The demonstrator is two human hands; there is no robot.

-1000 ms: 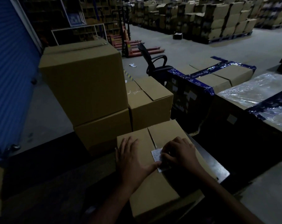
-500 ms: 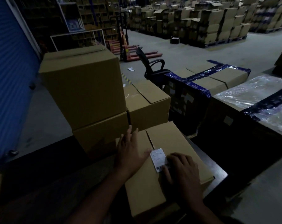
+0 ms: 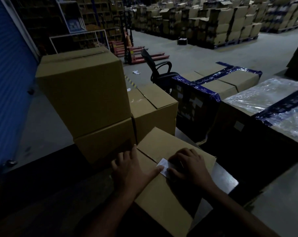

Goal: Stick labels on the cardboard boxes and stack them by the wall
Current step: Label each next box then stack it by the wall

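Observation:
A closed cardboard box [image 3: 161, 199] lies in front of me on a dark table. A small white label [image 3: 163, 166] sits on its top. My left hand [image 3: 131, 170] lies flat on the box's left part, its thumb touching the label's left edge. My right hand [image 3: 187, 166] presses down on the label's right part with bent fingers and hides that part. Behind the box stands a stack of two larger cardboard boxes [image 3: 86, 100], and a third box [image 3: 155, 110] stands to the right of that stack.
A blue roller door [image 3: 6, 82] fills the left. Blue-taped cartons [image 3: 218, 86] and a film-wrapped pallet load [image 3: 272, 106] stand to the right. A black office chair [image 3: 158, 71] and a red pallet jack [image 3: 136, 53] are behind. Stacked cartons [image 3: 213, 19] line the far floor.
The box has turned on the table, its far end swinging right. My right hand moved up onto the label and covers more of it. My left thumb came to the label's edge.

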